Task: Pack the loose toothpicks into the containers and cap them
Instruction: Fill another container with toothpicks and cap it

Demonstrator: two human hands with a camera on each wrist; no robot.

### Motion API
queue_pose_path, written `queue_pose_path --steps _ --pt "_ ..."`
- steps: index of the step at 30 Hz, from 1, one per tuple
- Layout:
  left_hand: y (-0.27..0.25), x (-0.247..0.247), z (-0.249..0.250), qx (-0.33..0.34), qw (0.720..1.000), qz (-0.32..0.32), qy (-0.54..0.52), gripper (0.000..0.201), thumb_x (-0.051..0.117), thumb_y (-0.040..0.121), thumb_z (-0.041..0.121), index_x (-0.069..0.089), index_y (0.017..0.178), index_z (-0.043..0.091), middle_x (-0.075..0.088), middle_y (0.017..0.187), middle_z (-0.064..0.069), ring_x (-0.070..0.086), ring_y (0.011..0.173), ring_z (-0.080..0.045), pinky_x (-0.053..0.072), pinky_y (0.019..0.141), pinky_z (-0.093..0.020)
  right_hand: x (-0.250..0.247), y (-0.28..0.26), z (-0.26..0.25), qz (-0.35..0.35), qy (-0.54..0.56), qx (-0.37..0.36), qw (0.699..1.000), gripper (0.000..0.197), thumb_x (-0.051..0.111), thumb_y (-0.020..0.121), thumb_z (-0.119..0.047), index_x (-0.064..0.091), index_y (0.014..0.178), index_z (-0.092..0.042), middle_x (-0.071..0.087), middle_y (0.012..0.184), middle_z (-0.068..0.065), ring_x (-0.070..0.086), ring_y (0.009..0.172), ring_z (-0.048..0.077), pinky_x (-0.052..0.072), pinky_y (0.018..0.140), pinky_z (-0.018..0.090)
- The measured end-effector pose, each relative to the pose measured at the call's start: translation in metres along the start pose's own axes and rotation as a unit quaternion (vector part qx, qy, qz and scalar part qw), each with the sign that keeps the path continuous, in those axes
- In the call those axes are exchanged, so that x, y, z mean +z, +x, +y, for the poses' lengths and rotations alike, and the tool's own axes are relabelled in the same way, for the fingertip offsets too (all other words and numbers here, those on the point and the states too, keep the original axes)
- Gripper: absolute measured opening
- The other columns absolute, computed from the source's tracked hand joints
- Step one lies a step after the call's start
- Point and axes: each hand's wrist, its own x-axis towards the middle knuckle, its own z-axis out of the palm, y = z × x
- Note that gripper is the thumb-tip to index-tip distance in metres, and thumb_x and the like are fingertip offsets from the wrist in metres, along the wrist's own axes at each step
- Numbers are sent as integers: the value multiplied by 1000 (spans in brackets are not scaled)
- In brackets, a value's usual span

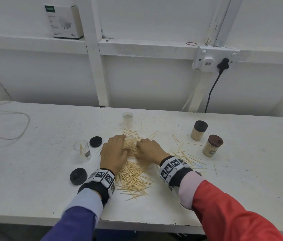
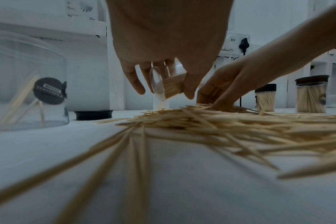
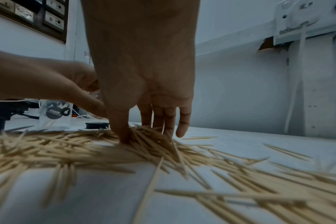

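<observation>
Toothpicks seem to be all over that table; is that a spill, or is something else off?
Yes: loose toothpicks lie scattered across the table, and two black caps sit off their containers. Nothing looks damaged.

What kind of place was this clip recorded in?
Probably a workshop or utility room, not a kitchen: a worn white bench against a painted white framed wall, a surface-mounted socket with a black plug, and a boxed charger on the ledge. Toothpicks cover the bench.
</observation>
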Motion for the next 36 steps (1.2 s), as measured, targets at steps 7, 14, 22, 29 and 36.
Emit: queue_pose_path --steps 7,14,22,29,36 --pt "2 2 -2 -5 1000 -15 20 47 65 84 26 53 128 13 59 119 -4 54 107 -26 42 81 -39 2 -8 5 -31 -53 -32 998 22 42 98 -11 45 118 -3 56 115 14 56 104 31 36 72 35" --pt "2 3 -3 -3 1000 -19 25 47 64 84 25 52 128 13 60 119 -5 55 107 -27 43 82 -39 -4 -22 22 -53 -55 -32 997 19 36 100 -10 44 116 -2 58 110 15 55 93 31 34 69 34" --pt "2 3 -2 -14 999 -21 24 47 63 85 26 51 128 15 60 118 -4 54 106 -27 43 82 -40 -12 -31 33 -63 -9 -6 998 21 39 103 -25 43 110 -5 55 100 11 50 85 26 35 70 33" --pt "2 2 -2 -11 1000 -11 26 45 65 84 22 54 126 12 61 116 -6 55 104 -28 44 80 -40 -31 -36 45 -87 73 7 993 10 39 103 -22 34 101 -13 41 75 -7 46 76 22 33 62 31" --pt "2 4 -3 -8 999 -23 22 45 64 83 21 53 127 13 60 118 -5 53 106 -28 43 83 -40 -44 -37 52 -100 128 -5 987 13 39 104 -24 39 99 -12 50 80 1 47 76 22 34 65 34"
